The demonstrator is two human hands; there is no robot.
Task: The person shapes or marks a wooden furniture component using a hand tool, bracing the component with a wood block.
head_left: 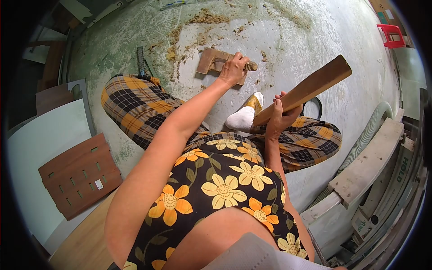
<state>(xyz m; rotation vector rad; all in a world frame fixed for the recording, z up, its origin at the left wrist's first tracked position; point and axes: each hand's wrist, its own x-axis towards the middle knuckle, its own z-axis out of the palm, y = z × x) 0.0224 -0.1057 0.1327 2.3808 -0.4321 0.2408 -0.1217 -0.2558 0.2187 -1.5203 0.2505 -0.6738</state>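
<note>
Two hands grasping: left hand grips brown handled tool, beyond and left of socked foot; right hand clasps long brown board, right of foot.

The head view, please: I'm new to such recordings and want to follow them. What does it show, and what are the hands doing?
There is no machine here, only a person with two bare hands. The single picture comes from a camera worn on the person's head, so you look down past a flowered top and plaid trousers.

The left hand grips a wooden piece with a flat, squarish end, low over the floor. The right hand holds a long brown board at its lower end, tilted up and outward.

Loose brown scraps lie scattered on the floor. Off to the left is a slotted panel; a ribbed hose runs along the right. I can't tell exactly what the wooden piece is.
</note>
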